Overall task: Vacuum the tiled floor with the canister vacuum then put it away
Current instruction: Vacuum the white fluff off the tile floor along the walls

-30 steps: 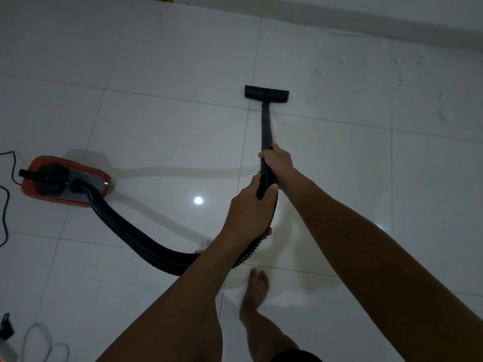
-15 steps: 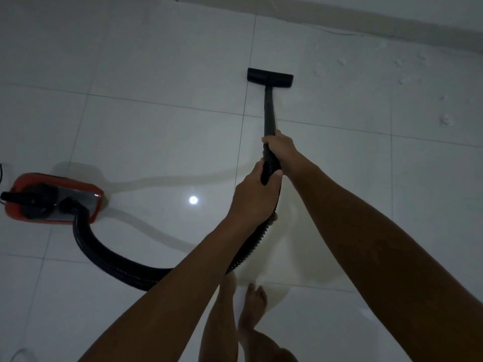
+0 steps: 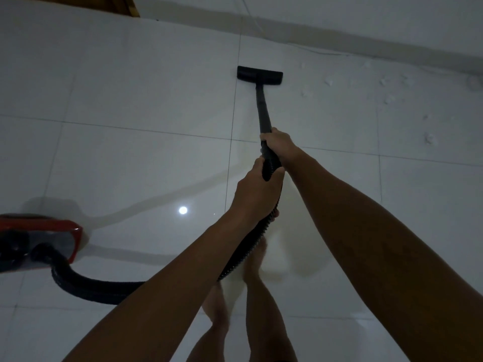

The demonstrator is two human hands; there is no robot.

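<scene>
Both hands are clenched on the vacuum, seen from the head camera, the only view supplied. My right hand point(image 3: 278, 143) grips the lower end of the black wand point(image 3: 262, 108), fingers wrapped round it; my left hand point(image 3: 254, 190) grasps the ribbed hose point(image 3: 99, 287) just behind, where it meets the wand. The floor nozzle point(image 3: 260, 73) sits flat on the tiled floor point(image 3: 130, 87), close to the skirting of the far wall. Compared with a second ago, the nozzle has been pushed forward across a grout line towards that wall, and the red canister point(image 3: 52, 240) now lies further to my left, partly cut by the frame edge. White scraps of debris point(image 3: 386, 82) lie to the right of the nozzle, not yet collected. Judgement: the forward stroke is near its limit; vacuuming is under way, that right-hand patch remains outstanding, and putting away is not yet due.
</scene>
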